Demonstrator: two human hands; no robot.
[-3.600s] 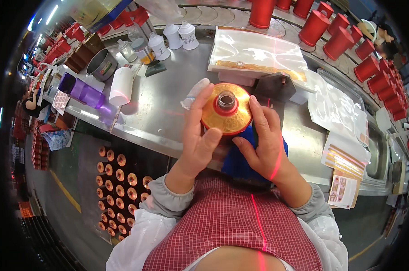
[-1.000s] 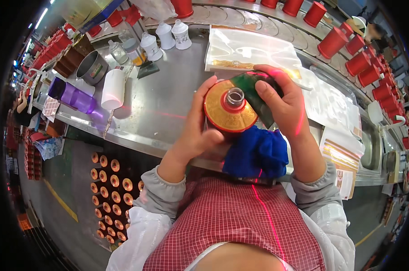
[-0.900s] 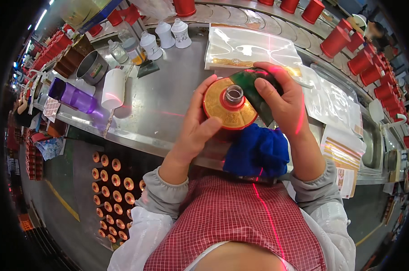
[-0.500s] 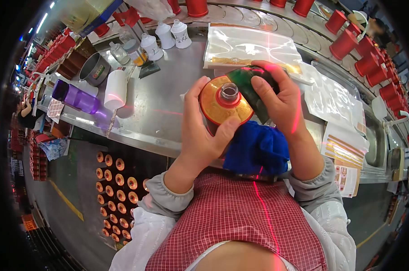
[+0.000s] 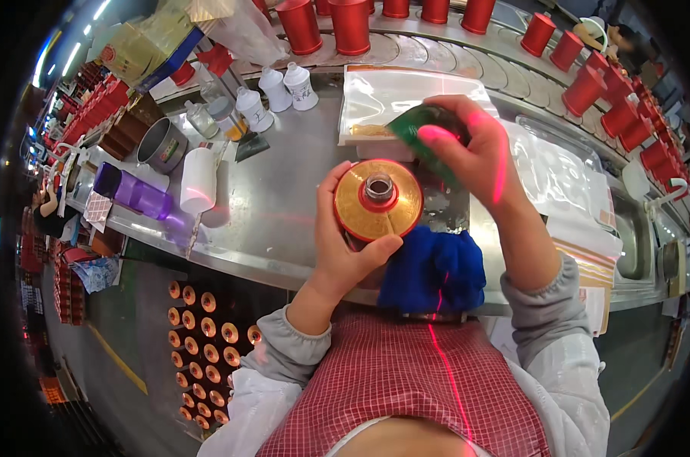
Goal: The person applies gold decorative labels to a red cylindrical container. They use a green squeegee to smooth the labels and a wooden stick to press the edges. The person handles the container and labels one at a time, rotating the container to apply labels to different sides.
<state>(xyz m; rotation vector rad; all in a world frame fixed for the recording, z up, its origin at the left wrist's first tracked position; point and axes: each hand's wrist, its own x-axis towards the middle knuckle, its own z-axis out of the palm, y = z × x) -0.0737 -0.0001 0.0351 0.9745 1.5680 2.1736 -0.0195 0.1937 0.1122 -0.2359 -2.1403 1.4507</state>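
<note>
My left hand (image 5: 345,247) is wrapped round a red bottle (image 5: 379,212), its gold-covered shoulder and bare glass mouth facing up at me. Between the thumb and fingers of my right hand (image 5: 474,148) is a dark green, thin flat piece (image 5: 428,133), possibly a scraper; it sits up and to the right of the bottle, apart from it. Part of that piece is hidden by my fingers. A crumpled blue cloth (image 5: 435,270) lies at the bench's front edge, just below and right of the bottle.
Clear plastic-like sheets (image 5: 406,91) lie beyond my hands. On the steel bench (image 5: 276,190) at left stand white bottles (image 5: 253,110), a paper roll (image 5: 199,181), a purple bottle (image 5: 135,194) and a metal pot (image 5: 162,145). Red bottles (image 5: 351,27) line a conveyor behind; gold-topped ones (image 5: 208,327) stand low left.
My right hand has moved the green piece up and right, off the bottle's gold shoulder. The bottle has come slightly lower, and its whole gold top now shows. My left hand keeps its hold.
</note>
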